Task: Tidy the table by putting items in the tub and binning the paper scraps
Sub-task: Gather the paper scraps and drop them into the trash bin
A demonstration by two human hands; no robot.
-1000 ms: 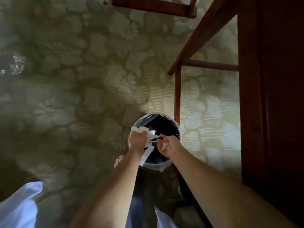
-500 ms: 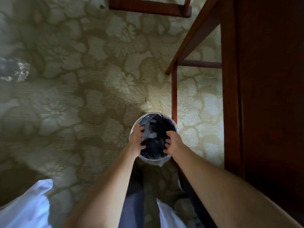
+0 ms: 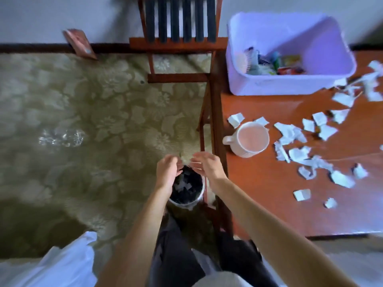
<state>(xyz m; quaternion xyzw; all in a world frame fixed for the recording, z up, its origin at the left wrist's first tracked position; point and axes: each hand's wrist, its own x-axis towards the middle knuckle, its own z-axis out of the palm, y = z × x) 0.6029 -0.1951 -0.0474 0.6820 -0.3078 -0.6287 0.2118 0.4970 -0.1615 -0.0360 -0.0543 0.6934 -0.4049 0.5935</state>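
A small round bin (image 3: 199, 198) with a dark liner stands on the floor beside the table leg, with white paper scraps (image 3: 183, 184) lying inside it. My left hand (image 3: 166, 172) and my right hand (image 3: 207, 165) hover just above the bin's far rim, fingers relaxed and empty. On the red-brown table (image 3: 259, 204) to the right stands a lavender tub (image 3: 290, 88) holding several small items. Several torn white paper scraps (image 3: 298, 154) lie scattered over the table. A white mug (image 3: 248, 141) stands near the table's left edge.
A wooden chair (image 3: 178, 42) with dark slats stands at the far end, next to the tub. The floor has a green floral carpet (image 3: 93, 121). A crumpled clear wrapper (image 3: 62, 138) lies on it at left. White fabric (image 3: 51, 266) shows at bottom left.
One second ago both hands held white scraps over the bin; those scraps now lie inside it and the hands are empty. The view has lifted, bringing the table and tub into sight.
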